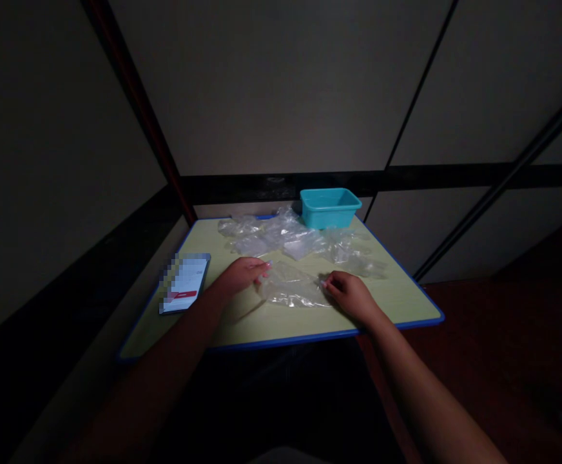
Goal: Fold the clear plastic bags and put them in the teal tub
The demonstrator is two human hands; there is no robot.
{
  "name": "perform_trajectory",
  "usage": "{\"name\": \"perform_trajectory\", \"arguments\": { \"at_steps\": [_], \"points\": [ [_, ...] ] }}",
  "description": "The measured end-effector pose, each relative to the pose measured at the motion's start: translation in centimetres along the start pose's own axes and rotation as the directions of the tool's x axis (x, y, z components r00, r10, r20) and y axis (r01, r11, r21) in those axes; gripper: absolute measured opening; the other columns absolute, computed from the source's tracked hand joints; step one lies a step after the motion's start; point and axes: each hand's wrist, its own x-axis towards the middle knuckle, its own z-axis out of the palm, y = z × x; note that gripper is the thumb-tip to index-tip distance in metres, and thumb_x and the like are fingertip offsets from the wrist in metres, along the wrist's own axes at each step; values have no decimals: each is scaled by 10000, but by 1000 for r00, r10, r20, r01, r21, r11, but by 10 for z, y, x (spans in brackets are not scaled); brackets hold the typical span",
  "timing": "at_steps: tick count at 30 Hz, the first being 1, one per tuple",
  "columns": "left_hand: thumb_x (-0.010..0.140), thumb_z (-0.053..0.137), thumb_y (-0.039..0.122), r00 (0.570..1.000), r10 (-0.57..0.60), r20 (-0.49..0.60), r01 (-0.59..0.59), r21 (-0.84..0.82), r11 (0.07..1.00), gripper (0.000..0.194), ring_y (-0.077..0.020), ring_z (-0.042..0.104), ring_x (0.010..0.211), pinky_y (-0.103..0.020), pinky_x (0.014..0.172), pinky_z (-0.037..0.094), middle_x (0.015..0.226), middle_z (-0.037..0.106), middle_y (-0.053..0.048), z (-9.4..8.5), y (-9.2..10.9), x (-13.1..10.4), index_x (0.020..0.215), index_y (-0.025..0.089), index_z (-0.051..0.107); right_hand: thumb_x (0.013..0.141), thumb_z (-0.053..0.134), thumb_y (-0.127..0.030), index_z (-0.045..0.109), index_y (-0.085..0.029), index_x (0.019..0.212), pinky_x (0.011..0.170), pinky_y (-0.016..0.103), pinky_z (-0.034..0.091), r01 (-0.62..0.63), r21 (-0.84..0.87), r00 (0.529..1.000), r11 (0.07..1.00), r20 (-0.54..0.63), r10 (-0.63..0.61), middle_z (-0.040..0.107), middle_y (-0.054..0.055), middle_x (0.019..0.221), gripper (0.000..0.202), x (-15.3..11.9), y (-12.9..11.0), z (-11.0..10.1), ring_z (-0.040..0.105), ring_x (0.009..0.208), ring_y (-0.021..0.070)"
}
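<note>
Left hand [242, 274] and right hand [351, 293] pinch opposite ends of a clear bag [293, 288] between their fingertips on the table [261, 322].

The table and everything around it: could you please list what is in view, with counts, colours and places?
table: one, pale yellow-green top with blue edge, centre
tub: one, turquoise, far edge of the table
plastic bag: one, clear, between the hands near the front
heap of plastic bags: count unclear, clear, in front of the tub
phone: one, screen lit white and red, left side of the table
left hand: fingertips on the bag's left edge
right hand: fingertips on the bag's right edge
</note>
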Motion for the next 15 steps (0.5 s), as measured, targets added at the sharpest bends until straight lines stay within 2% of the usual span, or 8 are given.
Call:
{"name": "perform_trajectory", "arguments": {
  "at_steps": [4,7,10,13,15],
  "points": [
    [744,587,407,999,-9,-34,9,3,1000,247,-158,610,627,-264,608,469,730,705,-44,3,2,-3,726,169,652,834,495,-281,582,-192,708,580,244,341,30,-16,999,999,-15,-30,644,38,695,177,-2,0,0,545,620,159],
    [811,529,429,993,-75,-95,67,-85,994,295,-152,628,647,-259,616,484,782,707,-40,5,4,-5,893,171,647,833,500,-265,579,-193,713,589,244,345,51,-15,998,999,-21,-51,643,38,705,161,-2,0,0,548,632,160],
    [855,478,467,981,-191,-42,183,-154,971,372,-146,617,576,-254,560,475,745,695,-37,4,5,-6,1043,174,609,834,500,-256,582,-194,715,595,245,351,57,0,998,998,-30,-57,642,36,704,157,-3,1,0,551,636,161],
    [797,583,440,981,-193,24,195,-142,971,366,-137,591,533,-248,524,456,741,692,-35,1,6,-6,1047,174,603,847,488,-251,586,-197,738,601,243,357,72,29,997,997,-26,-71,641,28,701,156,-4,0,-1,556,641,159],
    [744,645,403,983,-180,40,184,-139,973,369,-138,600,577,-246,542,457,803,695,-36,-1,6,-6,1039,184,611,857,485,-255,584,-200,747,596,240,350,88,36,996,995,-22,-88,637,19,691,158,-5,-1,-2,551,630,154]
  ]
}}
